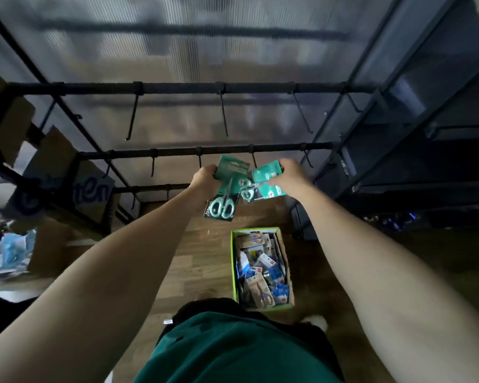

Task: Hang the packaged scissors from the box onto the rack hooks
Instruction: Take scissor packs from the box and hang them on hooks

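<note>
your left hand (205, 176) grips one scissors pack (226, 189), right hand (289, 175) another (263, 181); hooks (253, 160) at 12 o'clock, packs overlapping, may snag.

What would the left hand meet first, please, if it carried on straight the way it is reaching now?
Probably the rack hook just beyond the left hand and its scissors pack, though depth is unclear from this view.

1. a shop aisle or stockroom: black display rack (205, 88) with rows of peg hooks (223, 117).
2. box (284, 246) of carded retail goods on a wood-look floor (205, 244).
3. cardboard cartons (53, 161) stacked at left.
</note>
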Demonstrator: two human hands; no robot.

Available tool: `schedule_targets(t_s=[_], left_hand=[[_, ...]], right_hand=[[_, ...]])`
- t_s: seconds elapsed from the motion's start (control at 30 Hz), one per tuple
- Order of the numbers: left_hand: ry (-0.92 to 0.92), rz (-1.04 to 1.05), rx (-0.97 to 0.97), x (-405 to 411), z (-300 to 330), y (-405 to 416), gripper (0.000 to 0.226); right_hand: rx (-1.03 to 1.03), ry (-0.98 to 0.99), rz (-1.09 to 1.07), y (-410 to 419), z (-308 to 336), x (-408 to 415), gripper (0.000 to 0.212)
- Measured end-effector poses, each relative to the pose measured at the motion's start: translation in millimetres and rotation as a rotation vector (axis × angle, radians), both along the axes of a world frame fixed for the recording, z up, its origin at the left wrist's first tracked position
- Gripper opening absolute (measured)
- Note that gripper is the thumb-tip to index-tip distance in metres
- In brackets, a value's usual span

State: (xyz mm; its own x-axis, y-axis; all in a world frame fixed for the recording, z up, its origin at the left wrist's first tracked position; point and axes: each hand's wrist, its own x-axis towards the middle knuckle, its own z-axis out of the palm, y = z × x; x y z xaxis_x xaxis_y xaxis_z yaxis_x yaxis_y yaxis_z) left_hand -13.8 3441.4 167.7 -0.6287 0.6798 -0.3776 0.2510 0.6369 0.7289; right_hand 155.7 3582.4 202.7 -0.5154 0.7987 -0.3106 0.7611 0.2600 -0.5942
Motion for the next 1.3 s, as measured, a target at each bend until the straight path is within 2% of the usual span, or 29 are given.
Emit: schedule_targets(t_s=[0.1,0.27,0.43,0.63,0.7,0.8,0.87,0.97,1.3], left_hand=[[0.022,-0.034,0.008,-7,12,-7,0.025],[-0.001,-0.035,0.07,-6,32,-16,0.027],[-0.043,0.052,0.139,11,51,-38,0.033],[-0.074,0.216,0.193,22,68,-70,0.021],[-0.089,0.289,0.221,21,73,-80,0.021],[-0.074,0.351,0.214,20,83,-94,0.022],[-0.047,0.356,0.197,17,87,-102,0.016],[-0.048,0.357,0.182,10,94,-109,0.028],[-0.071,0.281,0.177,-23,102,-100,0.029]], right_hand=[[-0.004,0.065,-0.026,-13,16,4,0.037],[0.043,0.036,0.042,-26,37,11,0.017],[0.062,0.052,0.145,-32,53,10,0.005],[0.072,0.1,0.226,-40,70,7,0.01],[0.077,0.119,0.252,-42,73,3,0.022],[0.057,0.111,0.288,-50,74,-1,0.016],[0.048,0.093,0.301,-55,71,-5,0.013],[0.046,0.076,0.271,-61,68,-13,0.015],[0.031,0.116,0.188,-68,66,-41,0.026]])
